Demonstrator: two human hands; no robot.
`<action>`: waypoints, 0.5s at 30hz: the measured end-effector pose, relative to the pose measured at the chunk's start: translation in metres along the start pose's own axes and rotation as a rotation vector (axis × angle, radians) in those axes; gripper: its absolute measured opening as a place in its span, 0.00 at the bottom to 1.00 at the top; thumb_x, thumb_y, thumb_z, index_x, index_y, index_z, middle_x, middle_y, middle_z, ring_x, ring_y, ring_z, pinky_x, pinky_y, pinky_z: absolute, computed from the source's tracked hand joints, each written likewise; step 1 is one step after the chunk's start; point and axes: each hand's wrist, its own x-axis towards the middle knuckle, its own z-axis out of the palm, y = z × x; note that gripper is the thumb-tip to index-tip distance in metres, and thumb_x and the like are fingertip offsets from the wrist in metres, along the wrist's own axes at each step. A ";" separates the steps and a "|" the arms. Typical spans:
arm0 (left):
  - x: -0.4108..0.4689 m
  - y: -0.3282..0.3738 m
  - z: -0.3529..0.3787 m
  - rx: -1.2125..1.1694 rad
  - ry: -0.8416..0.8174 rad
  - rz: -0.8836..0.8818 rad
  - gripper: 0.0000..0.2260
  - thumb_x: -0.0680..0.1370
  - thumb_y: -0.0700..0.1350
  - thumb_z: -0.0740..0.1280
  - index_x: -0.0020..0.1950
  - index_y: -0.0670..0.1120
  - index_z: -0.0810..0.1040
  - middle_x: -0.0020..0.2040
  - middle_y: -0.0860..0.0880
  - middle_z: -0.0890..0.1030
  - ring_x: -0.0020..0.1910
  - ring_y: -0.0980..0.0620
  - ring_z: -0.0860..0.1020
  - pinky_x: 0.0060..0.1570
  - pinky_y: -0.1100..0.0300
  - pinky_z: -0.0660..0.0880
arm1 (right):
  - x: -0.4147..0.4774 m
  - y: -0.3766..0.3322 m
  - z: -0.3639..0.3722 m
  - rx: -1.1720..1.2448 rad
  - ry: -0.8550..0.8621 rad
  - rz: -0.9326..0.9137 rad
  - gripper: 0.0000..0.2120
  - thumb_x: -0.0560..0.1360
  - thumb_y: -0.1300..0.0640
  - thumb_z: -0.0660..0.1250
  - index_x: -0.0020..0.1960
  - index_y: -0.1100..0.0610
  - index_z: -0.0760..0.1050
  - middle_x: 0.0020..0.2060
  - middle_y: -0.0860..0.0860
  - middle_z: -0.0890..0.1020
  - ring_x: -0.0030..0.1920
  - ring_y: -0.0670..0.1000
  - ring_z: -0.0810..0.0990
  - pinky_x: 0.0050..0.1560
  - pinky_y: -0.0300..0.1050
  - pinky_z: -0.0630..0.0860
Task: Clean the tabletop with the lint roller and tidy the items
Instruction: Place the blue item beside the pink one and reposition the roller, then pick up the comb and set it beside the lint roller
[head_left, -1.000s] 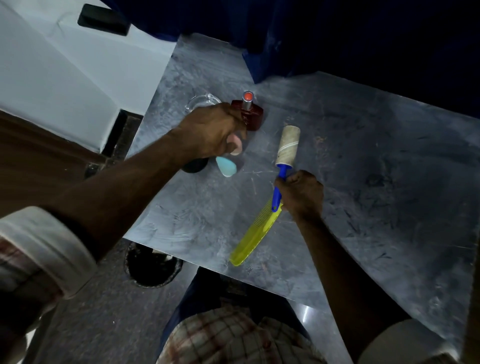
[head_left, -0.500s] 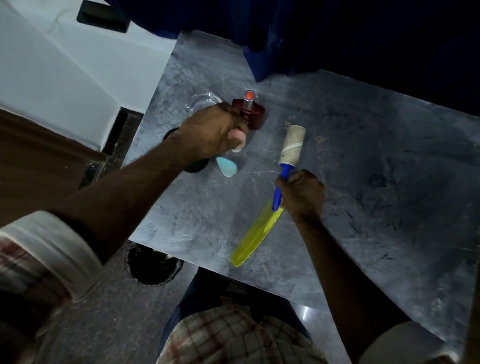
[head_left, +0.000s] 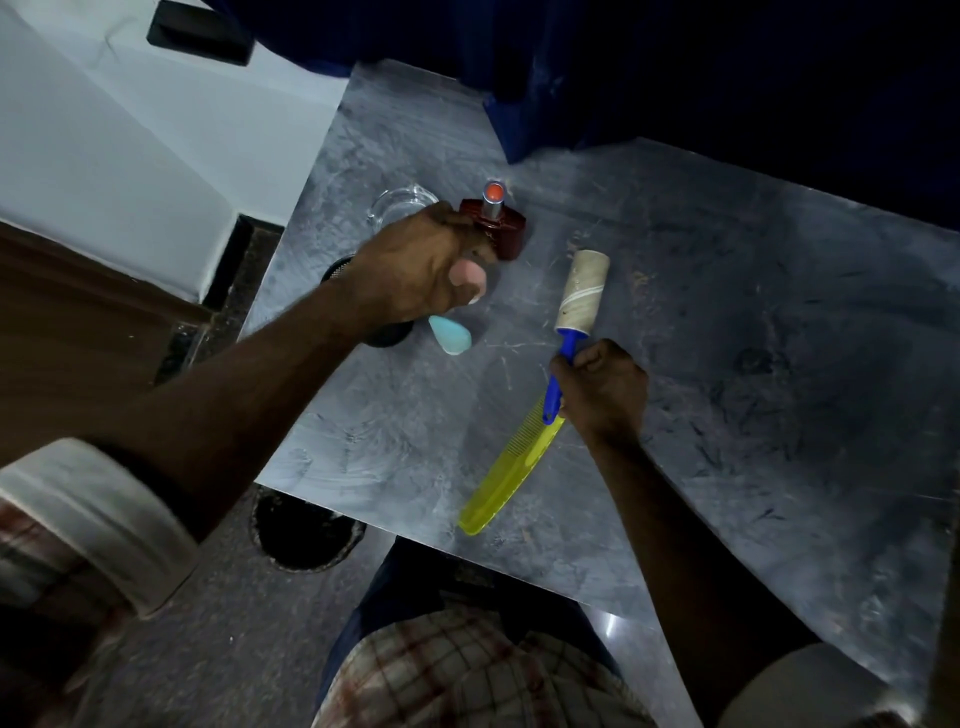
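Note:
My right hand (head_left: 602, 389) grips the blue handle of the lint roller (head_left: 581, 291), whose pale sticky head lies on the grey tabletop (head_left: 727, 322) pointing away from me. My left hand (head_left: 415, 265) is closed around a pink makeup sponge (head_left: 470, 280) held just above the table. A blue teardrop sponge (head_left: 451, 336) lies below that hand. A dark red bottle (head_left: 501, 228) with a silver, orange-topped cap stands just behind my left hand. A yellow comb (head_left: 506, 473) lies near the front edge, its upper end under my right hand.
A clear glass dish (head_left: 397, 205) sits at the back left, partly behind my left hand. A dark round object (head_left: 387, 332) is mostly hidden under my left wrist. Dark blue cloth (head_left: 571, 78) hangs along the far side. The table's left edge drops to the floor.
My left hand with the pink sponge has stayed near the red bottle, shifting only slightly. The right hand and roller have hardly moved.

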 end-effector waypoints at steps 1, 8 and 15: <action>-0.001 0.001 -0.001 -0.004 0.018 0.000 0.22 0.79 0.54 0.74 0.72 0.51 0.80 0.71 0.49 0.81 0.68 0.46 0.77 0.66 0.51 0.77 | 0.000 0.000 0.000 -0.002 0.011 -0.008 0.13 0.70 0.47 0.76 0.40 0.58 0.81 0.36 0.55 0.87 0.38 0.58 0.87 0.43 0.55 0.84; -0.045 0.028 0.014 -0.447 0.476 -0.181 0.11 0.78 0.40 0.71 0.59 0.44 0.85 0.55 0.49 0.87 0.51 0.50 0.85 0.47 0.57 0.82 | 0.005 0.005 -0.003 -0.013 0.040 -0.043 0.12 0.71 0.51 0.76 0.40 0.60 0.81 0.35 0.56 0.87 0.38 0.58 0.86 0.43 0.51 0.82; -0.124 0.113 0.124 -0.532 0.061 -0.431 0.13 0.74 0.55 0.76 0.56 0.53 0.84 0.53 0.52 0.86 0.50 0.48 0.86 0.51 0.47 0.83 | 0.013 0.004 -0.008 -0.031 0.053 -0.019 0.12 0.70 0.49 0.76 0.41 0.58 0.82 0.40 0.56 0.88 0.45 0.59 0.87 0.48 0.50 0.81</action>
